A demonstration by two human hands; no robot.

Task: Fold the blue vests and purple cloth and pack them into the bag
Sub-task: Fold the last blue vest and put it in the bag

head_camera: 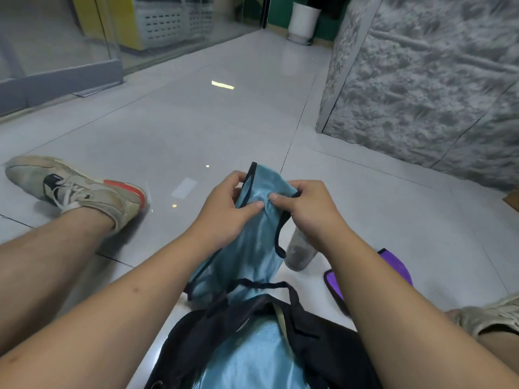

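So we're sitting on the floor (196,122) with the black bag (317,335) open between our legs, a blue vest (252,355) lying in its mouth already. A second blue vest (252,248) hangs up in front of us, mid-fold we reckon. Next move probably calls for doubling it over neatly before tucking it in. The purple cloth (398,265) lies on the floor right of the bag, untouched. Left hand (227,203) and right hand (306,206) both pinch the vest's top edge, thumbs almost touching.

Bottle (299,252) just beside open bag (317,341)
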